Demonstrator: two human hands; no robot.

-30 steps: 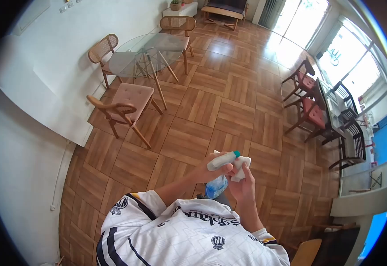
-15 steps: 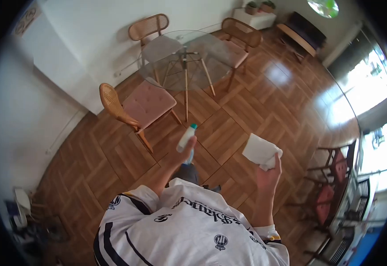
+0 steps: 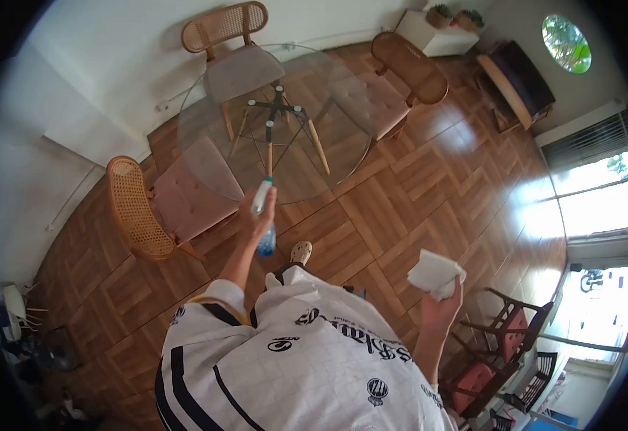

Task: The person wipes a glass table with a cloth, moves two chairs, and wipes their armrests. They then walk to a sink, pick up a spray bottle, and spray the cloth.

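My left hand (image 3: 256,215) is wrapped round a spray bottle (image 3: 266,241) with a white and green top and blue liquid in its lower part. The bottle's top overlaps the near edge of the round glass table (image 3: 307,161) in view; whether they touch, I cannot tell. Off to the right, my right hand (image 3: 443,305) grips a folded white cloth (image 3: 432,273) over the wooden floor, its fingers partly hidden by the cloth.
Around the glass table stand a left chair (image 3: 192,190), a back chair (image 3: 242,68) and a right chair (image 3: 382,108). Dark chairs with red seats (image 3: 513,334) are at the lower right. A white cabinet (image 3: 436,36) and a bench (image 3: 515,82) stand farther back.
The view has moved closer to the glass table. My left hand has moved with the bottle towards the table's near edge. My right hand still holds the cloth, and a shoe now shows.
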